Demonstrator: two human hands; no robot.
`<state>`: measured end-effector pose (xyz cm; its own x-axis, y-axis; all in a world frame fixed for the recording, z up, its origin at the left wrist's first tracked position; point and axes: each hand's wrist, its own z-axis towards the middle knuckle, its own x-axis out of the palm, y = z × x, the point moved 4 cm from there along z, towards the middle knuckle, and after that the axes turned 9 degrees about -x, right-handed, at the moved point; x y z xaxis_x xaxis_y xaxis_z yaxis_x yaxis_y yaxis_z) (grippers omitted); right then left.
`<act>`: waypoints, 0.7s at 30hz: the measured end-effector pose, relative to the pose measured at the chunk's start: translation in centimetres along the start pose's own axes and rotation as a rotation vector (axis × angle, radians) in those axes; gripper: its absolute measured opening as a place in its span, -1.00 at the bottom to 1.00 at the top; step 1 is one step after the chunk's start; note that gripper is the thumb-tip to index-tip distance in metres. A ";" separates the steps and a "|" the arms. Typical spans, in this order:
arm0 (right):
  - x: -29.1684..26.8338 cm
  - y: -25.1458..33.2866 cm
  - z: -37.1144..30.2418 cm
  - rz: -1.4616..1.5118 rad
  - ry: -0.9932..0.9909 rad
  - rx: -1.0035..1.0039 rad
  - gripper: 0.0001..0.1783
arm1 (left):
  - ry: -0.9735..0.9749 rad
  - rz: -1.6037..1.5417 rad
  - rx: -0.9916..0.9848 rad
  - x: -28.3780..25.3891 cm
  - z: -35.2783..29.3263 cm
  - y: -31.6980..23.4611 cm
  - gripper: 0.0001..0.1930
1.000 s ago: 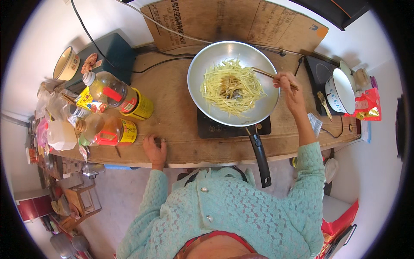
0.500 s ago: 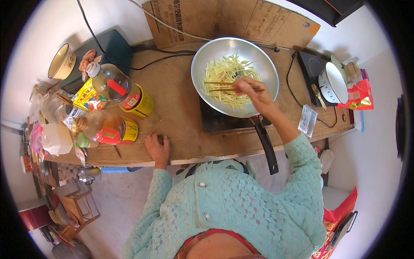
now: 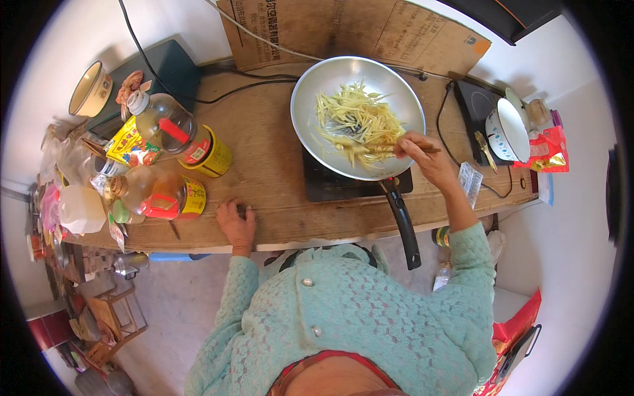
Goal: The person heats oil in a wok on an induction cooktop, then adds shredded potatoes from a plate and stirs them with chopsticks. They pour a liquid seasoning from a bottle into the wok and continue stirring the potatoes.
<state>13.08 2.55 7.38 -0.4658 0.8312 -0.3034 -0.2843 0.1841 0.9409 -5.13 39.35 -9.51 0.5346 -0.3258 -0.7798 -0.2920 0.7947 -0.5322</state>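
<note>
My right hand [image 3: 422, 158] is closed round a pair of wooden chopsticks [image 3: 376, 146], at the right side of a silver frying pan [image 3: 307, 142]. The chopsticks' tips are in pale yellow-green shredded strips [image 3: 356, 105], likely potato, heaped in the pan. Some strips lie near the pan's front wall. The pan sits on a black induction cooker [image 3: 330, 189], its black handle [image 3: 404, 231] jutting over the table's front edge. My left hand [image 3: 236, 224] rests on the brown table covering near the front edge, fingers loosely apart. A dark spot shows beside its thumb, too small to make out.
Left of my left hand stand large plastic bottles of dark liquid [image 3: 168, 125], a yellow tin [image 3: 214, 155] and a white jug [image 3: 80, 210]. To the right are a second cooker [image 3: 472, 105], a white enamel pot [image 3: 508, 132] and a clear blister pack [image 3: 469, 181]. A cardboard sheet [image 3: 350, 33] leans behind.
My right hand has moved right and slightly nearer with the chopsticks, and the strips have shifted toward the pan's front right. My left hand stays on the table.
</note>
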 end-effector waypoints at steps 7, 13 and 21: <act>-6.0 -1.8 -0.7 0.020 -0.389 -0.012 -0.74 | -0.020 -0.041 -0.003 0.2 0.0 0.5 -0.74; -7.0 0.8 -4.0 0.044 -0.472 0.159 -0.72 | -0.039 0.002 -0.012 -0.1 0.0 0.0 -0.75; -0.8 -2.7 1.4 0.108 -0.533 -0.138 -0.67 | -0.033 -0.002 -0.026 0.1 0.0 0.3 -0.76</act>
<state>15.44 2.13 5.26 -0.0206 0.9983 -0.0547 -0.3824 0.0427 0.9230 -5.14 39.58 -9.69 0.5607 -0.3101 -0.7678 -0.3112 0.7804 -0.5424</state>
